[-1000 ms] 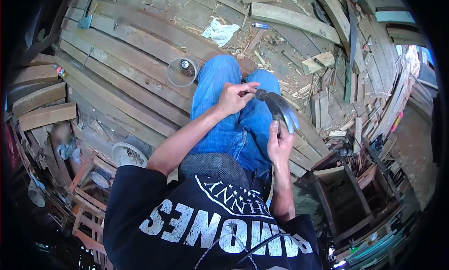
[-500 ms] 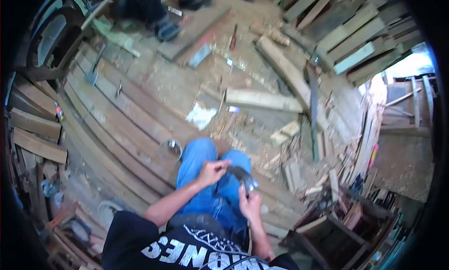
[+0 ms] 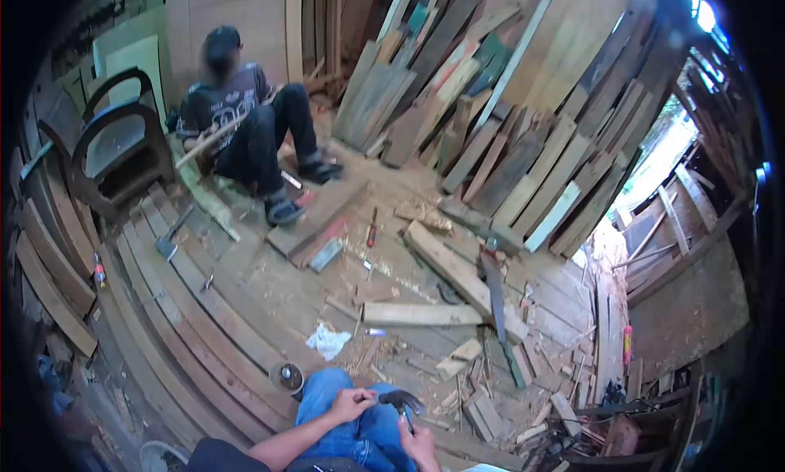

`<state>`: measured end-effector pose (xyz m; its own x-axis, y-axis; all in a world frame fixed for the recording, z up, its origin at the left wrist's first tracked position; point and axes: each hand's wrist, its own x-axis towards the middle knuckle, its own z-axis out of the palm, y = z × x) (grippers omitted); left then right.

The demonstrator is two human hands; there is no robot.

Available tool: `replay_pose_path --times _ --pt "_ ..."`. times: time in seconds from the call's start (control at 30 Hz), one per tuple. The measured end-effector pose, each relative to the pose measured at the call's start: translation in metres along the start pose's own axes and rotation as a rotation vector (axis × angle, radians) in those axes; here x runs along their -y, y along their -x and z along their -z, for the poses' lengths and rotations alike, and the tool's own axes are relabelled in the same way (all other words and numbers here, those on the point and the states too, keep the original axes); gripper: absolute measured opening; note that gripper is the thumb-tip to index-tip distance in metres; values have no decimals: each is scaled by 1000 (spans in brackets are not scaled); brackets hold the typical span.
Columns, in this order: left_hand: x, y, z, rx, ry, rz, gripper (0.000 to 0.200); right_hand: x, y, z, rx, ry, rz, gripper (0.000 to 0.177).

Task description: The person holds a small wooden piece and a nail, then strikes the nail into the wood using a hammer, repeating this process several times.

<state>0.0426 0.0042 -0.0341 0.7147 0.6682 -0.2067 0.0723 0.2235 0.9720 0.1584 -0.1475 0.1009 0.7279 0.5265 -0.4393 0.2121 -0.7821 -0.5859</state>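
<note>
In the head view, my right hand (image 3: 419, 444) is closed around the handle of a claw hammer (image 3: 401, 401), low in front of my knees. The hammer's dark head points across toward my left hand (image 3: 352, 406). That hand is pinched just left of the head, over my jeans; whatever lies between its fingertips is too small to make out. Beside my left knee stands a round container (image 3: 287, 378) with small dark contents.
A co-worker (image 3: 245, 124) sits at the back left, holding a strip of wood. A handsaw (image 3: 495, 296) leans over a thick beam (image 3: 458, 267). A white cloth (image 3: 328, 341), a screwdriver (image 3: 372, 229), a hatchet (image 3: 167, 247) and long curved planks (image 3: 192, 308) lie on the floor.
My view has tilted upward, bringing the co-worker and stacked boards into sight. My hands and the hammer appear lower in the picture. The hold on the hammer stays the same.
</note>
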Motion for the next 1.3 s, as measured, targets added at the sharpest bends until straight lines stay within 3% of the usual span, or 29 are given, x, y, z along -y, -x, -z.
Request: replay_pose_path --times 0.03,0.1,0.13,0.27,0.33,0.37,0.4,0.47,0.5,0.6,0.63,0.7,0.77,1.1,1.3 --pt "9 0 0 20 61 -24 7 -6 2 -3 -25 -14 28 57" --pt "13 -3 3 53 46 -43 8 -18 1 -13 -235 -60 347 43" --pt "12 -8 4 52 38 -65 8 -21 -4 -14 -247 -68 364 43" --pt "-29 7 11 92 -148 -17 12 -46 -6 -15 -71 -75 203 43" --pt "-19 -5 17 188 -187 -17 12 -52 -3 -11 29 -49 136 43" --pt "3 -11 17 194 -129 -47 15 -4 24 20 -66 -111 196 46" --pt "0 -8 17 170 -116 -64 15 -3 24 22 -62 -92 222 46" --pt "-4 -5 14 151 -357 -7 19 -12 19 23 111 -44 20 48" --pt "0 -2 10 114 -339 -57 22 -31 12 15 112 -10 46 48" --pt "-2 6 4 67 -334 -180 20 -95 -32 -23 -355 -74 596 52" --pt "-2 6 6 65 -334 -198 21 -80 -21 -3 -354 -56 619 52" --pt "8 3 8 49 -308 -203 22 -16 33 50 95 13 125 56" --pt "20 -2 6 58 -310 -205 22 -47 21 38 80 28 139 56" --pt "23 5 6 33 -320 -264 19 -32 26 26 54 -73 142 58" --pt "-9 15 -1 -45 -331 -307 18 -51 23 9 94 -300 96 60"
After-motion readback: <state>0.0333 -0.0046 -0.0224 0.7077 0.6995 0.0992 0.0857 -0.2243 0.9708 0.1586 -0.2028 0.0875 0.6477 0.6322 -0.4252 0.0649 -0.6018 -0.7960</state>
